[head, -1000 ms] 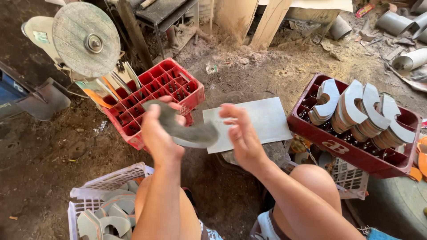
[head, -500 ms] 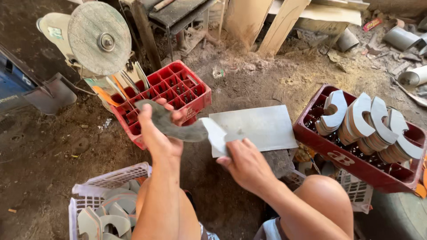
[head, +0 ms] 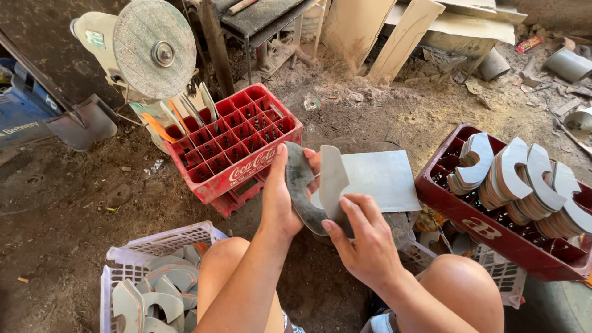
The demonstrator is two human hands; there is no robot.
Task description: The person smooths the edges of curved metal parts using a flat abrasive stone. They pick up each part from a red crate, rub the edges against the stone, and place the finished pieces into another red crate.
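At centre frame the left hand [head: 280, 203] is closed around a dark curved blade piece [head: 300, 185], while the right hand [head: 367, 243] pinches a pale curved sheet [head: 333, 179] against it, apparently a sanding sheet. Finished-looking pieces [head: 524, 179] stand racked in the maroon crate [head: 493, 246] at 3 o'clock, and more lie in the white basket [head: 154, 243] at 7 o'clock, so the work seems roughly midway.

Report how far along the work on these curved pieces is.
Done, apparently: rows of curved pieces stand stacked in the dark red crate. In hand: the left hand holds one grey curved piece; the right hand presses a pale sheet against it. Left: more pieces lie in the white basket.
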